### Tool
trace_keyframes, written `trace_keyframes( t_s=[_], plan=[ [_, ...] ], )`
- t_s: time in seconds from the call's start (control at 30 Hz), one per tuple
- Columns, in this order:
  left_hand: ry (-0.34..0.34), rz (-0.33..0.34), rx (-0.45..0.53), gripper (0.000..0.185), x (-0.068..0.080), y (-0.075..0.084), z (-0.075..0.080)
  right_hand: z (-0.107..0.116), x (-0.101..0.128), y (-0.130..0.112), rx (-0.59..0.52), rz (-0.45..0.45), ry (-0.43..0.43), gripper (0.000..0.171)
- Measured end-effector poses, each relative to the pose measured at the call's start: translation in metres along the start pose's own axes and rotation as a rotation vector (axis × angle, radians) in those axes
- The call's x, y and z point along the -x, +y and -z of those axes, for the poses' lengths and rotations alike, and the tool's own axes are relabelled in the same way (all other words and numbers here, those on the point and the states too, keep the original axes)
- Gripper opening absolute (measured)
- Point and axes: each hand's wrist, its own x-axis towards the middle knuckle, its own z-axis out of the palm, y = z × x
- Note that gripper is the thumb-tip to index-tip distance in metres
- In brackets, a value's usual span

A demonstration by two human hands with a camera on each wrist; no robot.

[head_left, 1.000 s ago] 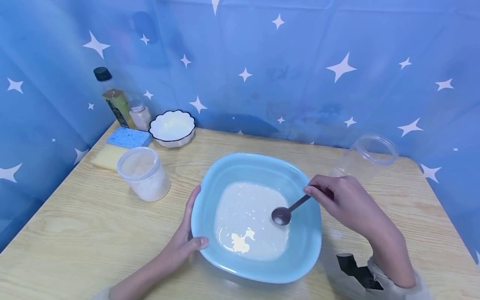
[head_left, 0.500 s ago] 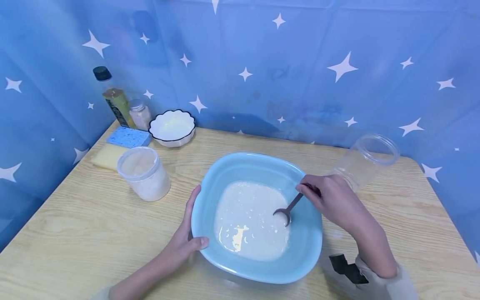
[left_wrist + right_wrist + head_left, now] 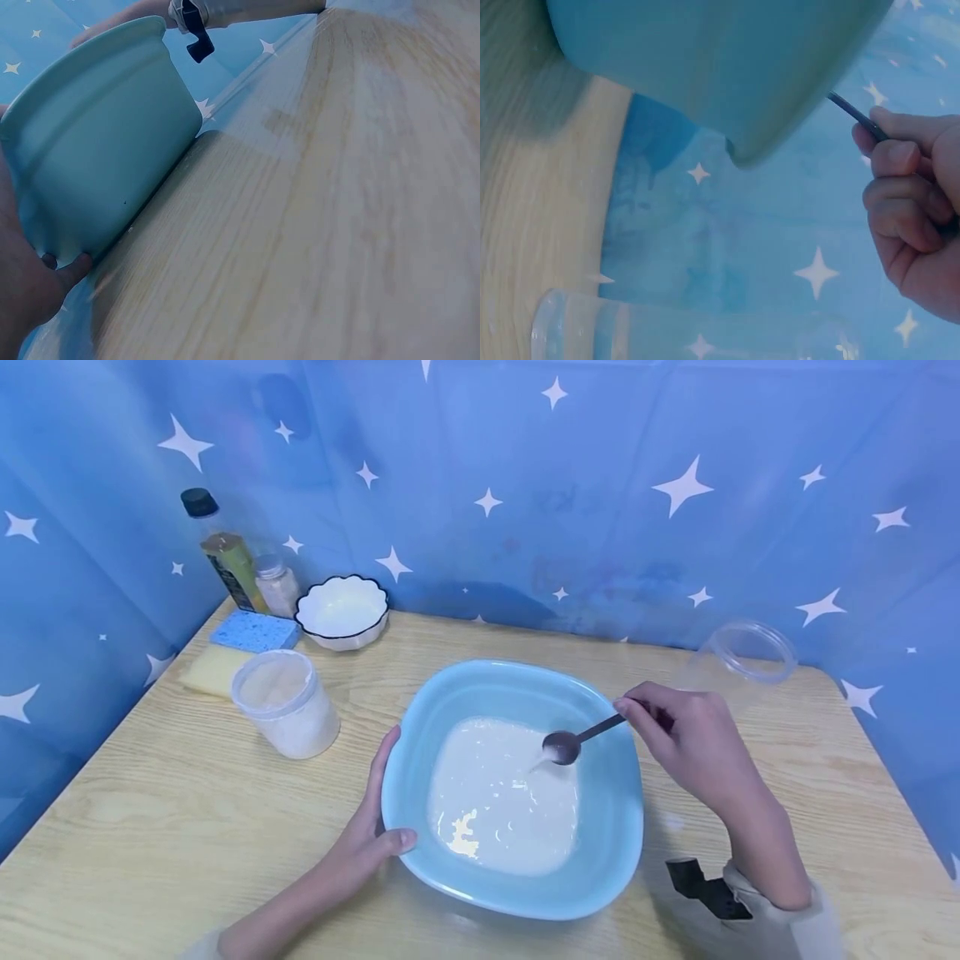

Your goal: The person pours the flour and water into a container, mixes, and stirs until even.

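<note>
Head view, landmark: your pale blue rounded-square plastic basin (image 3: pixel 517 693) sits mid-table on the light wooden table (image 3: pixel 150 810), holding thin white liquid (image 3: pixel 502 802).
Head view, right hand: your right hand (image 3: pixel 686 739) is at the basin's right rim, fingers pinched on the handle of the dark metal spoon (image 3: pixel 577 739).
Head view, spoon: its bowl sits just above the liquid, right of the basin's centre. The long axis runs from your fingers down and left, bowl end pointing toward the basin's middle.
Head view, left hand: your left hand (image 3: pixel 367 839) presses the basin's left rim, fingers fairly straight, thumb on the lip.
Head view, step: stirring or scooping looks underway; next, dip the bowl back in gently and keep the basin steadied.
Left wrist view: your palm lies against the basin's outer wall (image 3: pixel 97 142).
Right wrist view: your curled fingers (image 3: pixel 900 195) clamp the thin handle beside the basin's rim; a clear empty plastic jar (image 3: pixel 592 330) lies beyond the basin.
</note>
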Motion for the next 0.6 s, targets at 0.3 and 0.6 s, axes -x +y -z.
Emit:
trace_keyframes(
  t_s=[0.3,0.6],
  plan=[
    [-0.008,-0.010,0.026,0.095,-0.002,0.001,0.000,-0.004,-0.001,-0.003,0.076,0.035,-0.056,0.007],
    [-0.005,-0.001,0.008,0.095,0.000,-0.001,0.001,-0.013,0.002,-0.002,0.062,0.029,-0.147,0.010]
  ],
)
